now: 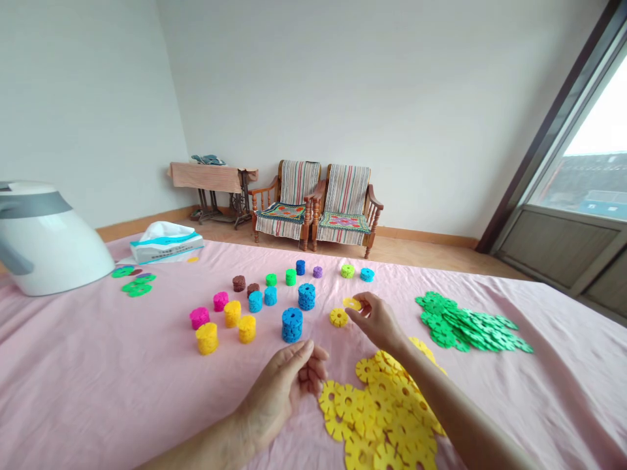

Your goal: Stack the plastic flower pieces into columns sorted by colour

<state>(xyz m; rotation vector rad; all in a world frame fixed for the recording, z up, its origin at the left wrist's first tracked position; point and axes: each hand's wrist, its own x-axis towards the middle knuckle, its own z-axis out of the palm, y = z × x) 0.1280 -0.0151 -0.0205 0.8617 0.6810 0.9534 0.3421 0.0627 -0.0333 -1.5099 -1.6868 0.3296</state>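
Note:
My right hand (378, 321) pinches a yellow notched plastic disc (351, 303) between thumb and fingers, just above and beside a short yellow stack (337, 318) on the cloth. My left hand (287, 382) is closed, thumb against curled fingers, at the left edge of a loose heap of yellow discs (385, 408); anything inside it is hidden. Beyond the left hand stand two blue stacks, a nearer one (292, 325) and a farther one (306, 296). Upright yellow stacks (207, 339) stand farther left.
Several small stacks, pink (200, 318), brown (239, 283), green (290, 277) and purple (318, 272), dot the pink cloth (122, 391). Green discs (470, 323) lie heaped at right. A white kettle (59, 241) and a tissue box (166, 245) stand at left. Two chairs (343, 202) are behind.

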